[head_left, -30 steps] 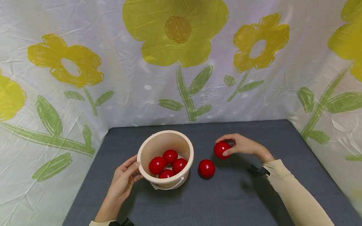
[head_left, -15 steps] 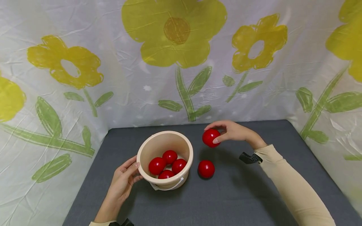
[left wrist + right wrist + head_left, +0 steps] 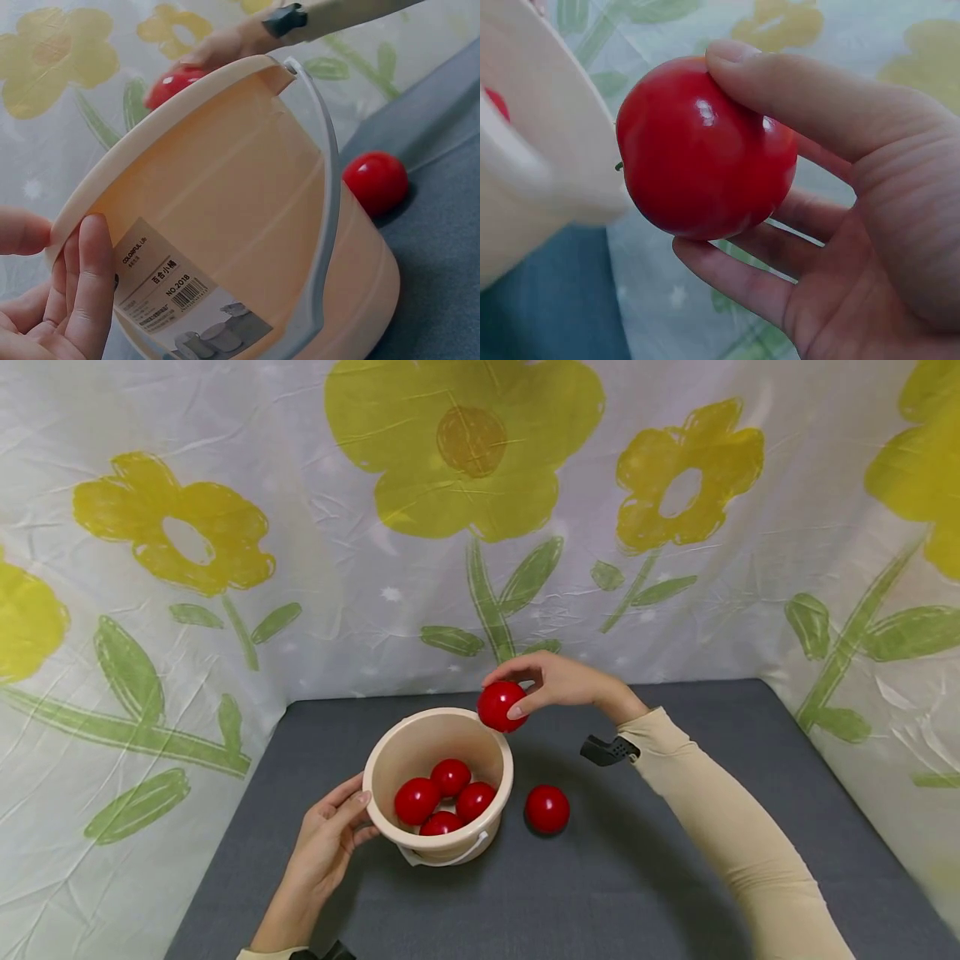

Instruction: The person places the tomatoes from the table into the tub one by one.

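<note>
My right hand (image 3: 566, 683) holds a glossy red tomato (image 3: 499, 707) between thumb and fingers, over the right back rim of a cream bucket (image 3: 382, 822). In the right wrist view a short dark stem sticks out of this tomato (image 3: 697, 154), away from the palm. My left hand (image 3: 322, 839) grips the bucket's left rim, with several fingers against its outer wall in the left wrist view. Several red tomatoes (image 3: 417, 800) lie at the bottom of the bucket. One more tomato (image 3: 547, 809) rests on the table just right of the bucket.
A dark grey cloth covers the table (image 3: 637, 877). Behind it hangs a white curtain (image 3: 337, 610) printed with yellow flowers. The bucket's pale handle (image 3: 322, 225) hangs down its near side, beside a printed label (image 3: 180, 292).
My right hand has lifted the tomato from the table's right side and carried it left and up to the bucket's rim. The left hand and bucket have stayed put.
</note>
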Motion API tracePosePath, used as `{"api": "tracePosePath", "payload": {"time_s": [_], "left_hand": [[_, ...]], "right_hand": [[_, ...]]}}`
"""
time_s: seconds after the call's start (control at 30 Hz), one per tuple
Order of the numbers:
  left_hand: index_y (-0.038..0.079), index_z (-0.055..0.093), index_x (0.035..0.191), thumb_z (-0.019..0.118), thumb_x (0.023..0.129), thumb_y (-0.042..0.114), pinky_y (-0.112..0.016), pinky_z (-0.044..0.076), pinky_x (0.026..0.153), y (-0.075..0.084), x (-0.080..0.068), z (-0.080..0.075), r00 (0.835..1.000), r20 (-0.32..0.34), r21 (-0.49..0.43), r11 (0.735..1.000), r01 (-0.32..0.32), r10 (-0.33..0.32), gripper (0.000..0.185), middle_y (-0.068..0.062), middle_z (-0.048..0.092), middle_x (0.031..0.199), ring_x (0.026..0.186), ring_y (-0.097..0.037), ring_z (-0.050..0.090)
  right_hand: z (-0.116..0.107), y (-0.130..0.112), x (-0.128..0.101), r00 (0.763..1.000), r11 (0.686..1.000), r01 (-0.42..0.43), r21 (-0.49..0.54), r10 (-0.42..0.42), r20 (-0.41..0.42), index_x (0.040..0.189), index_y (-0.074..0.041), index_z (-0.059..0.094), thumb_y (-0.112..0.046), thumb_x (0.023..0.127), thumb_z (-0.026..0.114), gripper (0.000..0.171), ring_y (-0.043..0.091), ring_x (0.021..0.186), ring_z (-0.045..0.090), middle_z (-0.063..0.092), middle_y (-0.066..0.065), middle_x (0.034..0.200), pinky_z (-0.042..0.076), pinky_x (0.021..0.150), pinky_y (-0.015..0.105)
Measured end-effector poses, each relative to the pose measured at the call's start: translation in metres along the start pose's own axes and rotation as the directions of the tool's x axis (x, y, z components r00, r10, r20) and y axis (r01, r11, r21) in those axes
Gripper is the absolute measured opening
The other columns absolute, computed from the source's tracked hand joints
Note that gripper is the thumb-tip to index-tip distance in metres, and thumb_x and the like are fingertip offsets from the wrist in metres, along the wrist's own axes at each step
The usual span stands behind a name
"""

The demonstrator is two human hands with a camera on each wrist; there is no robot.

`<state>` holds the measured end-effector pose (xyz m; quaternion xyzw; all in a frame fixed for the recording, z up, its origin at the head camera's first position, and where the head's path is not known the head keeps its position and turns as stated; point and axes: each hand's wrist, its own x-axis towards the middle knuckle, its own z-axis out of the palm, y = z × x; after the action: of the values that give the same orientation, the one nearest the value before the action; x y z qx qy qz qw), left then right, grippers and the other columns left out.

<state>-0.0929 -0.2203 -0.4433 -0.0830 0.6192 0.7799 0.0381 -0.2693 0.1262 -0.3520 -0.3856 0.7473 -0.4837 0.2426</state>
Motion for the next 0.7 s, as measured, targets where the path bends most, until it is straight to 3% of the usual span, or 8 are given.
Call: {"api": "tracePosePath", "payload": {"time_s": [0.4,0.7], "left_hand": [[0.024,0.064,0.113,0.059,0.098,0.007,-0.023,0.059,0.065,-0.001,0.0,-0.001,1.0,-0.005,-0.005,1.0,0.007,-0.007,0.023,0.005,0.07,0.101,0.075,-0.007,0.066],[0.016,0.058,0.121,0.059,0.098,0.008,-0.023,0.059,0.065,0.0,0.001,-0.001,1.0,0.0,0.009,1.0,0.007,-0.007,0.025,0.004,0.069,0.097,0.075,-0.008,0.065]], "right_hand": [[0.023,-0.022,0.063,0.982,0.992,0.121,0.023,-0.123,0.142,0.135,-0.006,0.058,-0.009,0.087,0.071,0.049,0.023,0.118,0.06,0.062,0.011,0.132,0.057,0.093,0.04],[0.044,-0.016,0.089,0.962,0.987,0.146,0.069,-0.158,0.224,0.133,-0.001,0.057,-0.004,0.087,0.07,0.049,0.023,0.116,0.059,0.061,0.015,0.131,0.056,0.096,0.039]]}}
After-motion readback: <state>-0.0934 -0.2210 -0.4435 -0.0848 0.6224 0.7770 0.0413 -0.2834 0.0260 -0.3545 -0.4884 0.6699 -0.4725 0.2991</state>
